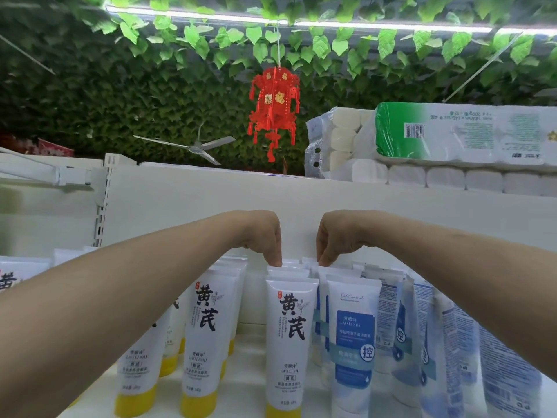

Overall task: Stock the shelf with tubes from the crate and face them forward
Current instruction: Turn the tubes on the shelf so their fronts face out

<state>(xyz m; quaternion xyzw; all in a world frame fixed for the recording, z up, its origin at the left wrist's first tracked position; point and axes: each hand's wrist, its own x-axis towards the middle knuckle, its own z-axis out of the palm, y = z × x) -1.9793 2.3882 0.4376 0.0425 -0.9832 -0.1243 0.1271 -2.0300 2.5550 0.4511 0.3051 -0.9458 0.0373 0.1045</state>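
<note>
White tubes with yellow caps stand cap-down in rows on the white shelf [250, 387]. The front tube of the middle row [289, 342] faces forward with black characters on it. Both my arms reach to the back of that row. My left hand [265, 236] points its curled fingers down onto the top edge of a rear tube [286, 267]. My right hand [337, 236] does the same at the row's right side, fingertips at the tube tops. Whether either hand pinches a tube is hidden. No crate is in view.
Blue-and-white tubes [351, 342] fill the rows to the right, some turned sideways. More yellow-capped tubes [205, 342] stand to the left. Packs of toilet paper [452, 137] lie on the top shelf. A red lantern [274, 110] hangs overhead under green leaves.
</note>
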